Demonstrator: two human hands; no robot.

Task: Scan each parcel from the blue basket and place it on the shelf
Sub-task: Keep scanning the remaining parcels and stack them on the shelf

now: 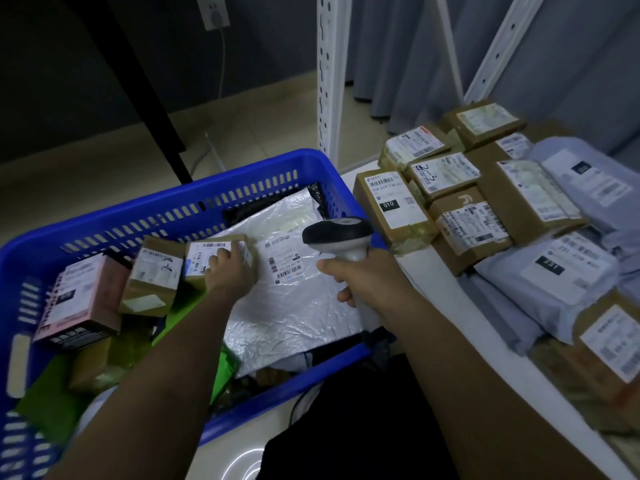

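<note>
Head view, looking down. Blue basket (114, 226) fills the 9 o'clock side, packed with parcels. Left hand (231, 271) reaches in, fingers curled over a small brown box (218, 252) with a white label, near the basket's middle. At that box's 9 o'clock sits a second brown box (154, 282), then a pink carton (81, 299). A silver padded mailer (294, 299) lies at its 4 o'clock. Right hand (360, 275) is clamped on the scanner (337, 237), head pointing toward 10 o'clock. White shelf (450, 317) at 3 o'clock carries rows of labelled brown boxes (394, 206) and grey mailers (547, 275).
</note>
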